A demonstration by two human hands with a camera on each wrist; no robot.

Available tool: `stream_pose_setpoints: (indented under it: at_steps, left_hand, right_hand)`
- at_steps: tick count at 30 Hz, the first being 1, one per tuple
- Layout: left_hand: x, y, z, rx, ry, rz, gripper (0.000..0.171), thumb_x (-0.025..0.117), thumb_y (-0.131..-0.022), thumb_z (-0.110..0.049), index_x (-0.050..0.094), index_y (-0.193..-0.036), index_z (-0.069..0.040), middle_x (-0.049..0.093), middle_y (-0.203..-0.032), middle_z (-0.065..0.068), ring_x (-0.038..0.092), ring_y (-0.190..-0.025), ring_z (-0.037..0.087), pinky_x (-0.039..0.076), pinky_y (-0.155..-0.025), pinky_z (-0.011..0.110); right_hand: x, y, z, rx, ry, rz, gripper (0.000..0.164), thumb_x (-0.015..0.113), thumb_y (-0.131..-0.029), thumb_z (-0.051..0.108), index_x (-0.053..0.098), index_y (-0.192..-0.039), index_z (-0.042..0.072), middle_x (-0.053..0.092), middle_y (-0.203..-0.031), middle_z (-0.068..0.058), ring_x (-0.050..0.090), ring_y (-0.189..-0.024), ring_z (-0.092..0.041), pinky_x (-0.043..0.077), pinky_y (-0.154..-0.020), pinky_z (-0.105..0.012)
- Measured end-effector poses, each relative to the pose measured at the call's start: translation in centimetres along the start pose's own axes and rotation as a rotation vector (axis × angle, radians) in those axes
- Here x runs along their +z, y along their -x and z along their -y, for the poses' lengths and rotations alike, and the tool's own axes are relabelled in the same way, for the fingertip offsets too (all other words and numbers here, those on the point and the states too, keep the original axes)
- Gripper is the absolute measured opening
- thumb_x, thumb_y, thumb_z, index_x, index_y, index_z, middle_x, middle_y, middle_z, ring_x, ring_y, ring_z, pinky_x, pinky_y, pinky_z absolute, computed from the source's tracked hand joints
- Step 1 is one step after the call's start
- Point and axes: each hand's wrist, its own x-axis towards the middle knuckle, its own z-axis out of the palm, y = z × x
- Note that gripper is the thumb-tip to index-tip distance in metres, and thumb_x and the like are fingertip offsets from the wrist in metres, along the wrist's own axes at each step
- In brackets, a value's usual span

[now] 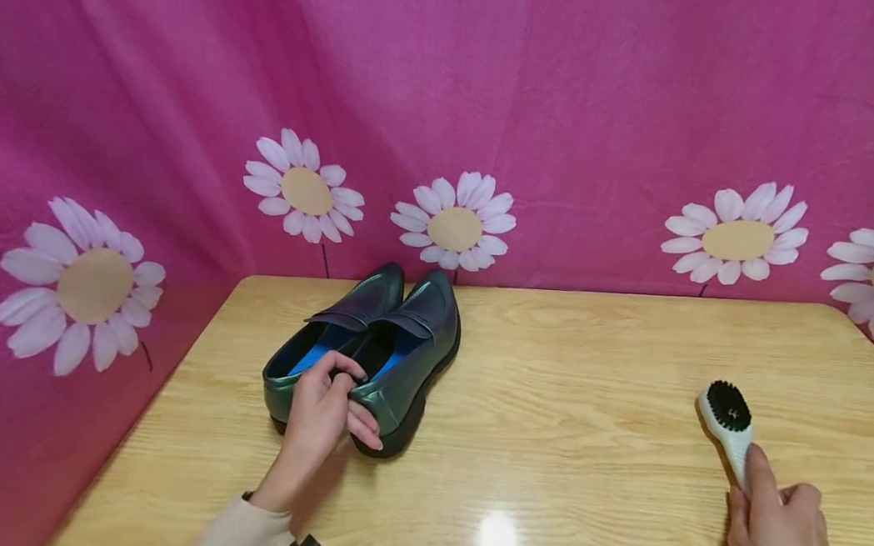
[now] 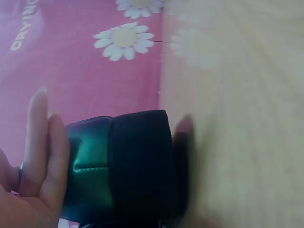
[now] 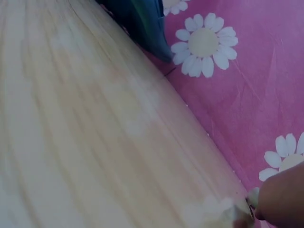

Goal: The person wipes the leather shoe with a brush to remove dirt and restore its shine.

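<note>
A pair of dark green, glossy loafers with blue insoles stands on the table, toes toward the curtain. My left hand point(image 1: 319, 408) pinches the heel rim of the right loafer point(image 1: 424, 360), its thumb and index finger at the opening. Beside it, the left loafer point(image 1: 277, 393) is partly covered by that hand. Close up in the left wrist view are the green heel point(image 2: 92, 166) and my fingers on it. On the right side, my right hand point(image 1: 785, 528) grips the white handle of a shoe brush point(image 1: 731, 429), black bristles facing up.
The light wooden table point(image 1: 549, 413) ends at the back against a magenta curtain point(image 1: 582, 106) printed with white daisies. The curtain also runs along the left side. A beige sleeve point(image 1: 244, 533) covers the left forearm.
</note>
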Motion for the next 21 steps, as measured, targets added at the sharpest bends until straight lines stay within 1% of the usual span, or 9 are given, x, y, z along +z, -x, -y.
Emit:
stream_pose_setpoints:
  at_steps: [1, 3, 5, 9, 12, 17, 21]
  left_hand:
    - [0.06, -0.01, 0.20, -0.008, -0.012, 0.003, 0.019, 0.031, -0.099, -0.001, 0.048, -0.105, 0.004, 0.062, -0.057, 0.022, 0.063, -0.044, 0.035, 0.051, -0.048, 0.036]
    - [0.15, -0.07, 0.52, -0.019, -0.040, 0.007, 0.019, 0.031, -0.098, -0.002, 0.048, -0.105, 0.005, 0.062, -0.056, 0.022, 0.062, -0.044, 0.036, 0.047, -0.042, 0.037]
    - [0.23, -0.11, 0.69, -0.017, -0.063, 0.010, 0.019, 0.033, -0.098, -0.003, 0.050, -0.104, 0.005, 0.062, -0.056, 0.021, 0.062, -0.044, 0.036, 0.045, -0.040, 0.037]
    - [0.25, 0.02, 0.70, -0.015, -0.097, 0.028, 0.020, 0.035, -0.098, -0.005, 0.051, -0.102, 0.005, 0.063, -0.057, 0.020, 0.063, -0.044, 0.034, 0.047, -0.044, 0.040]
    - [0.27, 0.11, 0.58, -0.023, -0.094, 0.036, 0.018, 0.035, -0.099, -0.005, 0.050, -0.104, 0.005, 0.064, -0.058, 0.020, 0.063, -0.045, 0.034, 0.049, -0.046, 0.040]
    - [0.32, -0.02, 0.40, -0.020, -0.079, 0.028, 0.017, 0.036, -0.099, -0.007, 0.049, -0.105, 0.003, 0.064, -0.059, 0.021, 0.064, -0.046, 0.033, 0.051, -0.050, 0.037]
    - [0.25, -0.02, 0.58, -0.040, -0.097, 0.029, 0.017, 0.037, -0.099, -0.007, 0.050, -0.105, 0.004, 0.065, -0.060, 0.020, 0.064, -0.046, 0.033, 0.049, -0.047, 0.035]
  right_hand:
    - [0.04, 0.06, 0.00, 0.006, 0.002, 0.002, 0.068, 0.055, -0.092, 0.003, 0.020, -0.150, 0.004, 0.033, -0.089, -0.031, 0.045, -0.069, -0.041, 0.033, -0.048, -0.041]
    - [0.15, 0.19, -0.05, -0.012, 0.007, -0.009, 0.069, 0.057, -0.090, 0.002, 0.022, -0.149, 0.004, 0.034, -0.089, -0.031, 0.043, -0.071, -0.043, 0.033, -0.050, -0.043]
    - [0.26, 0.21, -0.01, -0.021, 0.020, -0.021, 0.068, 0.057, -0.088, 0.002, 0.025, -0.148, 0.003, 0.034, -0.089, -0.031, 0.042, -0.074, -0.046, 0.034, -0.053, -0.047]
    - [0.31, 0.32, 0.00, -0.032, 0.059, -0.045, 0.061, 0.057, -0.087, 0.004, 0.032, -0.143, -0.001, 0.036, -0.092, -0.030, 0.040, -0.077, -0.049, 0.032, -0.059, -0.051]
    - [0.28, 0.35, -0.03, -0.032, 0.070, -0.050, 0.056, 0.057, -0.088, 0.008, 0.036, -0.139, -0.001, 0.036, -0.094, -0.031, 0.040, -0.078, -0.050, 0.032, -0.060, -0.052]
    - [0.14, 0.10, -0.03, -0.033, 0.064, -0.035, 0.054, 0.056, -0.090, 0.012, 0.036, -0.140, 0.000, 0.036, -0.098, -0.033, 0.039, -0.082, -0.052, 0.033, -0.061, -0.055]
    - [0.28, 0.14, -0.07, -0.032, 0.069, -0.018, 0.054, 0.057, -0.090, 0.013, 0.037, -0.139, -0.001, 0.037, -0.098, -0.033, 0.040, -0.083, -0.052, 0.034, -0.061, -0.056]
